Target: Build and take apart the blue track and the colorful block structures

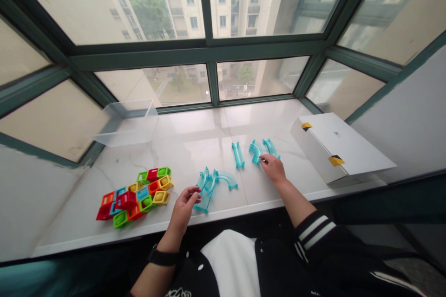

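Several translucent blue toy track pieces lie on the white marble-look ledge. My left hand [186, 202] is at the left edge of a small heap of track pieces [209, 185], its curled fingers closed on the edge of one. A curved track piece [227, 178] forms the heap's right side. A straight track piece [238, 155] lies apart from it, between my hands. Farther right, my right hand [273, 168] pinches the near end of a curved track piece [255, 149]. Just above that hand lies another track piece [270, 146], partly hidden by my fingers.
Left of my left hand is a cluster of red, green, yellow, blue and orange toy blocks [135, 198]. A clear plastic bin [125, 137] stands at the back left. The white box [348, 148] with yellow-black tabs is at the right. Green-framed windows [209, 51] border the ledge [195, 125].
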`<state>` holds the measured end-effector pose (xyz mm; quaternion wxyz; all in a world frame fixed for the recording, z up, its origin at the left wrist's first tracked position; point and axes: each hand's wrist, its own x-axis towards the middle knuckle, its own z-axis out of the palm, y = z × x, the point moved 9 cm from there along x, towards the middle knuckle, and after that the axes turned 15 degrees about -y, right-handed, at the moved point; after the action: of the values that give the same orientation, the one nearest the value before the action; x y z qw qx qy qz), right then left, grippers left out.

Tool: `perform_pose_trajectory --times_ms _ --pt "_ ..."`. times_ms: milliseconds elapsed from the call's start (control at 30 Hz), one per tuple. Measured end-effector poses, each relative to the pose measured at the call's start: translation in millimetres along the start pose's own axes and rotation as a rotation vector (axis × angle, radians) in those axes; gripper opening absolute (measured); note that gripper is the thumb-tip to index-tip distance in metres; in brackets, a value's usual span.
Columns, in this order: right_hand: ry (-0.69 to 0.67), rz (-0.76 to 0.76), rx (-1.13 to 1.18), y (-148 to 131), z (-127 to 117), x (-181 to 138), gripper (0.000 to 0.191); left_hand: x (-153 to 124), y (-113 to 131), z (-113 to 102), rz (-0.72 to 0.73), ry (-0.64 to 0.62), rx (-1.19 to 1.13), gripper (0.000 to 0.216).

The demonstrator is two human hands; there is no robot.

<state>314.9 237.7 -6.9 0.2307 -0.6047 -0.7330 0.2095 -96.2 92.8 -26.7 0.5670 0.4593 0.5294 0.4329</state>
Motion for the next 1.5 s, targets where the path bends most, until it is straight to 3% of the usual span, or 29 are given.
perform_pose_trajectory --times_ms 133,1267,1500 --pt "-0.008 0.021 -0.016 -0.6 -1.4 0.0 0.026 0.5 -1.4 -1.3 0.007 0.007 0.002 0.043" --pt "-0.056 -0.001 -0.101 -6.2 2.5 -1.7 0.023 -2.4 -5.7 0.7 -0.056 0.011 -0.002 0.047" --pt "-0.066 0.044 -0.123 -9.6 -2.7 -8.7 0.040 -0.8 -12.1 -2.7 -0.045 0.006 -0.027 0.045"
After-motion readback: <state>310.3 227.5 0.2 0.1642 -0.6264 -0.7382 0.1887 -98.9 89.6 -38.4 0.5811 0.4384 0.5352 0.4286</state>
